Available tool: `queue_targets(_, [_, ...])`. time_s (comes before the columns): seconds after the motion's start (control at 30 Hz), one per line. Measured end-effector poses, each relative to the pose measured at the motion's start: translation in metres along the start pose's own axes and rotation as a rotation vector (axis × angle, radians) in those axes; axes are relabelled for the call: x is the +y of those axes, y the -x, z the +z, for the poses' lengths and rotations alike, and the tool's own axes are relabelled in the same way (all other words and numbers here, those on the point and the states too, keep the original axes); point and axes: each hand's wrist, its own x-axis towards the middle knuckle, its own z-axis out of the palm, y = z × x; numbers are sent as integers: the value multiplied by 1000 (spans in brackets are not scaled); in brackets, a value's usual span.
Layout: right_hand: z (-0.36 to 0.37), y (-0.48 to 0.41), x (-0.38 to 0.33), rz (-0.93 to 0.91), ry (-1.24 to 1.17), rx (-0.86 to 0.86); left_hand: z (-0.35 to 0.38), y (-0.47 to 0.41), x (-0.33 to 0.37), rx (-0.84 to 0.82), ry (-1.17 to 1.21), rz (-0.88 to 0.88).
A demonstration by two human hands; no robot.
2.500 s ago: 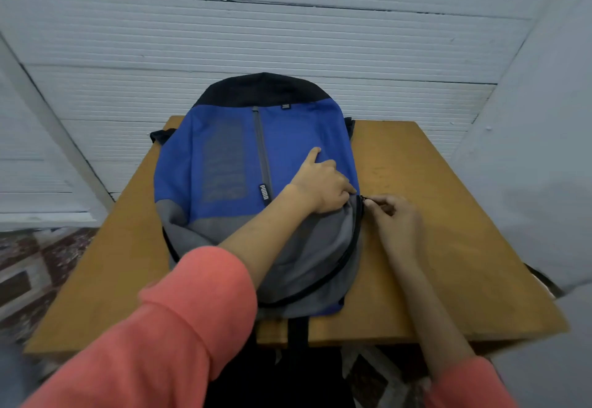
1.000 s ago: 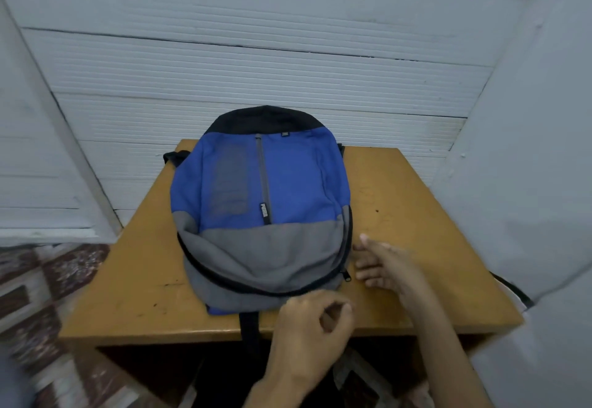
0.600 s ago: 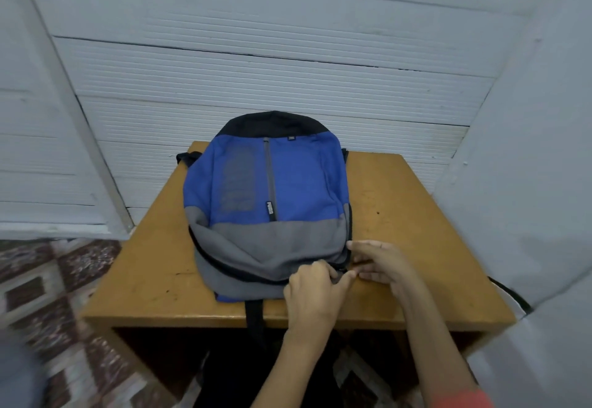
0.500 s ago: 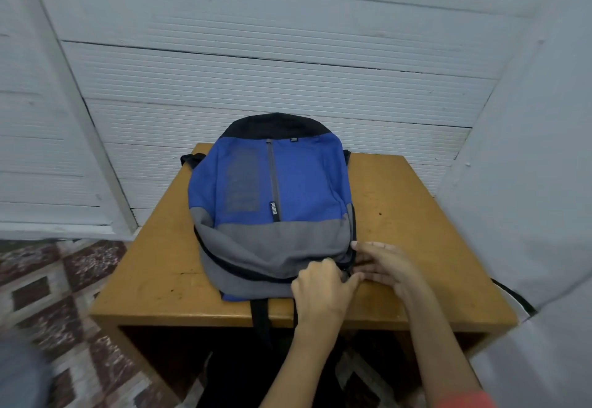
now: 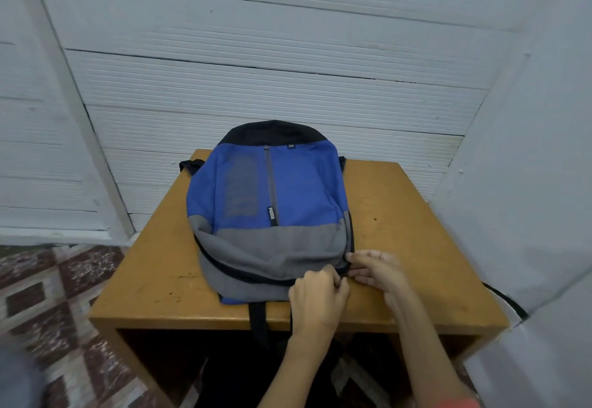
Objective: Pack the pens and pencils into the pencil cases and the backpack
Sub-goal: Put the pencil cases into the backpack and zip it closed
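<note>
My left hand [image 5: 317, 295] curls at the backpack [image 5: 272, 202] zip [image 5: 250, 277], grip hidden; right hand [image 5: 378, 270] flat, bracing. If I yank, zip snags fabric.

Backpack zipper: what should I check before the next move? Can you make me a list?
1. Backpack lying flat on the table: ok.
2. Right hand resting at the backpack's near corner: ok.
3. Left hand at the zipper: ok.
4. Zipper pull pinched: cannot tell, the fingers hide it.
5. Zipper fully shut: cannot tell.
6. Strap away from the zipper: ok.
</note>
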Motion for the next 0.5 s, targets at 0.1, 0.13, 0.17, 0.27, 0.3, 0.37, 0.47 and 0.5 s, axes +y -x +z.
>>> queue_targets(0.1, [2,-1,4,-23,-27,59,0,5,-5,35,35,59])
queue_targets(0.13, [3,-2,4,-30,-38,77,-1,7,-7,52,44,81])
queue_targets(0.17, [4,-2,5,-40,-45,91,-1,9,-10,71,44,104])
queue_targets(0.27, [6,-3,6,-64,-54,125,-1,14,-23,109,43,153])
queue_targets(0.3, [6,-3,7,-67,-58,135,-3,15,-29,128,44,163])
queue_targets(0.37, [7,-4,8,-67,-69,147,-7,18,-39,144,72,158])
queue_targets(0.47, [6,-4,9,-71,-78,142,-17,25,-58,167,119,167])
queue_targets(0.5, [5,-4,9,-74,-77,139,-20,28,-65,168,136,170])
